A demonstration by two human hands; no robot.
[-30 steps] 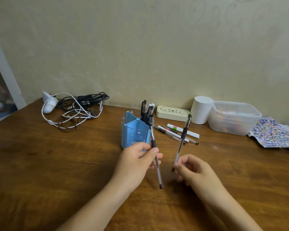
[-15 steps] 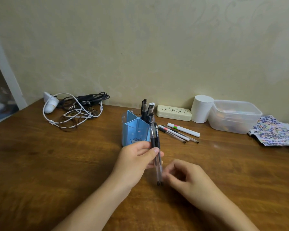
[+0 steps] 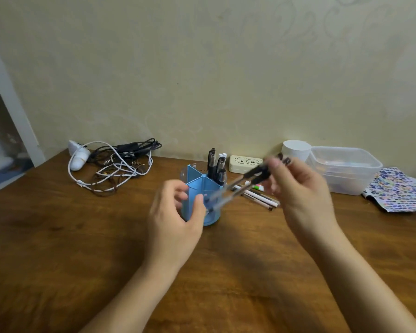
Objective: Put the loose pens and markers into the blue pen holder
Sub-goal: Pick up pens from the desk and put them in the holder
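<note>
My right hand (image 3: 298, 188) is pinched shut near the capped ends of two slim, clear-barrelled pens with black caps (image 3: 238, 186), so that both slant down together, tips first, toward the blue plastic pen holder (image 3: 197, 200). Gripping them high leaves the long, smooth barrels free to slide into a slot. They are blurred, so I cannot tell whether the tips have crossed the rim.

My left hand (image 3: 175, 212) is half open, fingers curled loosely and carrying nothing. It sits just in front of the holder on its left, I judge to steady it, though whether it touches the wall I cannot tell.

The holder is a hard, matt, angular thing with thin partition walls splitting it into compartments. Its back right compartment has several dark-capped pens (image 3: 215, 164) standing upright, with something white-tipped among them.

Just right of the holder, a few loose white markers and thin pens (image 3: 259, 198) lie flat on the glossy brown wooden table (image 3: 58, 236), awaiting collection. Behind the holder sits a small cream case with a cartoon print (image 3: 243, 163). Well to the holder's left lies a tangle of black and white cables (image 3: 115, 169), soft and looped.
</note>
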